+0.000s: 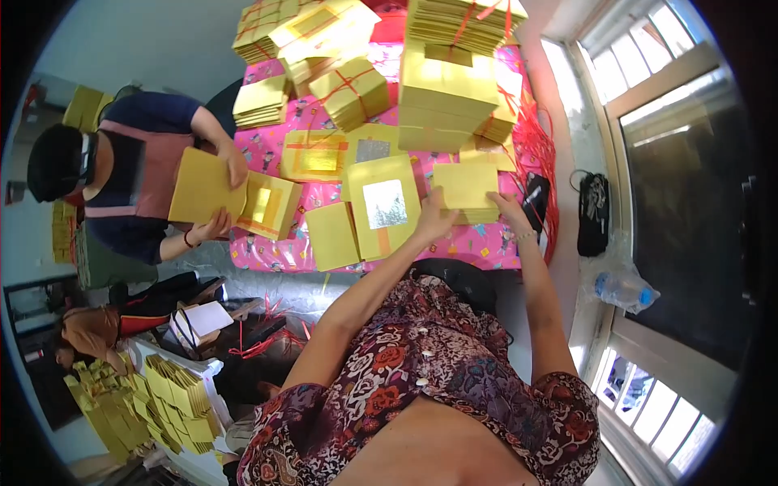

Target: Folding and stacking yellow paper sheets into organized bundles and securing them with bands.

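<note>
A small stack of yellow paper (pixel 466 188) lies at the near right of the table, between my two hands. My left hand (pixel 435 219) is closed against its left side, and my right hand (pixel 510 213) grips the right edge. Left of my left hand is a yellow sheet with a silver square (pixel 384 204), lying flat. Beside that sheet rests another yellow paper stack (pixel 331 236). A tall yellow block of paper (pixel 447 97) stands just beyond the stack in my hands.
Pink patterned cloth (pixel 275 257) covers the table. Several bundles tied with red string (pixel 350 91) crowd its far side. Red strands (pixel 545 138) hang along the right edge near a black object (pixel 536 197). A co-worker (pixel 134 170) holds yellow paper at left. A plastic bottle (pixel 624 290) lies by the window.
</note>
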The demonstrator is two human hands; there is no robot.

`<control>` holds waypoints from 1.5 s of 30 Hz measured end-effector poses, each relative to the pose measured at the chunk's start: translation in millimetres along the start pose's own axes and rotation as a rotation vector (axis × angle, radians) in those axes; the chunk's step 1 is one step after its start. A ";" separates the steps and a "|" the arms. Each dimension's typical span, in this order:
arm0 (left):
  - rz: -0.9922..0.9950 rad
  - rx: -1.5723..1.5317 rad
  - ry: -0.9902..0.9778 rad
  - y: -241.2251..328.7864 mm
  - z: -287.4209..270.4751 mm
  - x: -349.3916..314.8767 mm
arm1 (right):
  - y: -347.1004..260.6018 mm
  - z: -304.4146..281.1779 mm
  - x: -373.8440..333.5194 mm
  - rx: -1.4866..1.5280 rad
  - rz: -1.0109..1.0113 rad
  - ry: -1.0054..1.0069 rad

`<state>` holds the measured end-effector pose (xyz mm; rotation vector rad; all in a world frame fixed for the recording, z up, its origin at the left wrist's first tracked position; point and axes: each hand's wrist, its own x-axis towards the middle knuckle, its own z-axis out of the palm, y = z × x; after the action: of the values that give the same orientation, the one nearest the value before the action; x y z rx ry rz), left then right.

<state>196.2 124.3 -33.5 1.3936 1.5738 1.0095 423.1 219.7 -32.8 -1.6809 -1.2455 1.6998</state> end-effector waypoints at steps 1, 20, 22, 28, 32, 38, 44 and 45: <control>-0.013 -0.064 0.021 -3.4 3.3 2.0 | -2.4 5.2 -0.5 -0.056 0.006 0.026; -0.119 -0.009 0.231 -0.1 24.0 21.4 | 38.5 42.7 -52.4 0.254 0.442 0.129; -0.307 0.038 0.329 -3.0 30.9 14.6 | 18.4 44.4 -57.9 -0.710 -0.105 0.662; -0.817 -0.502 0.209 -16.0 48.9 22.0 | -33.7 11.4 -4.7 -0.531 -0.292 0.053; -0.796 -0.520 0.181 -21.8 41.8 18.1 | -29.7 19.7 6.4 -0.616 -0.016 -0.096; -0.502 -0.164 0.152 -23.9 27.5 19.0 | 29.2 46.0 -31.0 -0.002 -0.154 -0.016; -0.479 -0.304 0.139 -28.7 39.9 12.9 | -3.8 34.0 -18.8 -0.097 -0.183 -0.053; -0.468 -0.396 0.154 -33.6 41.3 13.6 | -9.3 37.5 -20.3 -0.098 -0.182 -0.059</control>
<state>220.9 137.7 -80.7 0.6522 1.5985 1.0763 388.4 196.9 -19.5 -1.5285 -1.4831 1.6132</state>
